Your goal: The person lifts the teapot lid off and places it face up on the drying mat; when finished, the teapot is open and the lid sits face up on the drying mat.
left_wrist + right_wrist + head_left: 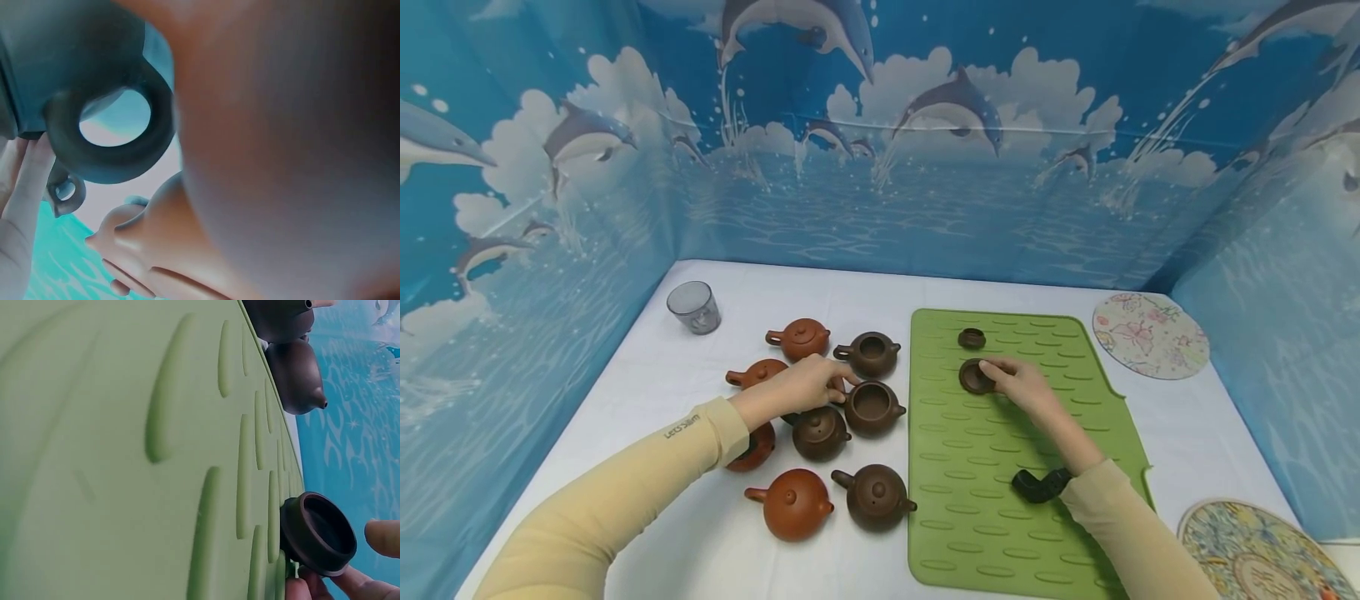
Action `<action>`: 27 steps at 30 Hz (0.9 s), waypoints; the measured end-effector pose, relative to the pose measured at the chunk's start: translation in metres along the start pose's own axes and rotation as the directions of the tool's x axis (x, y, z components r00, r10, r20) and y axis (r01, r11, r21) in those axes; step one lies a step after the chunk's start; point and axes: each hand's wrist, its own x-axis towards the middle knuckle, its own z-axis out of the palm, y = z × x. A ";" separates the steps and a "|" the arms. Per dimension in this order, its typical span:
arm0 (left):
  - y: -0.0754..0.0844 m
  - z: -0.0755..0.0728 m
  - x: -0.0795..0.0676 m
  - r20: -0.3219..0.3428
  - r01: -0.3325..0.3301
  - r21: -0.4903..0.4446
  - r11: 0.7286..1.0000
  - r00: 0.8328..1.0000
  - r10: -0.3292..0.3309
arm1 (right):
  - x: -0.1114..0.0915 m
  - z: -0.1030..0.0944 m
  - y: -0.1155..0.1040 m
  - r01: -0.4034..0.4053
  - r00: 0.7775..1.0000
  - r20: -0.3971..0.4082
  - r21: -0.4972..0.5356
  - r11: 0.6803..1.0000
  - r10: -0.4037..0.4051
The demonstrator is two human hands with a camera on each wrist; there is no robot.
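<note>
My left hand (811,385) reaches to a lidless dark brown teapot (869,417), its forefinger near the rim. In the left wrist view, fairly straight fingers (28,206) touch that pot beside its loop handle (112,172), which they do not encircle. On the green mat, my right hand (1022,387) is at a round dark brown teapot lid (976,377), hollow side up. The right wrist view shows the lid (320,534) tilted, with fingers against its lower edge and the thumb (382,539) apart from it.
A smaller dark lid (972,338) and a black curved object (1039,485) lie on the green mat (947,517). Several teapots crowd around my left forearm, among them an orange-brown one (796,505). A grey glass (694,307) stands back left; round patterned mats (1150,333) lie right.
</note>
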 end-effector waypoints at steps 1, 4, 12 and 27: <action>0.000 0.000 0.000 0.003 -0.003 0.003 1.000 1.000 0.003 | -0.001 0.000 0.000 0.001 1.000 0.001 0.001 1.000 -0.001; 0.001 -0.002 -0.001 0.008 -0.012 0.019 1.000 1.000 0.012 | -0.003 -0.002 0.000 0.018 1.000 -0.008 -0.018 1.000 -0.018; 0.015 -0.014 -0.025 -0.056 -0.125 0.031 0.992 0.990 0.127 | -0.020 -0.005 -0.012 0.230 0.961 -0.113 -0.177 0.957 -0.252; 0.037 0.030 -0.091 -0.091 -0.245 0.003 0.970 0.965 0.244 | -0.083 0.067 -0.046 0.516 0.830 -0.059 -0.299 0.803 -0.555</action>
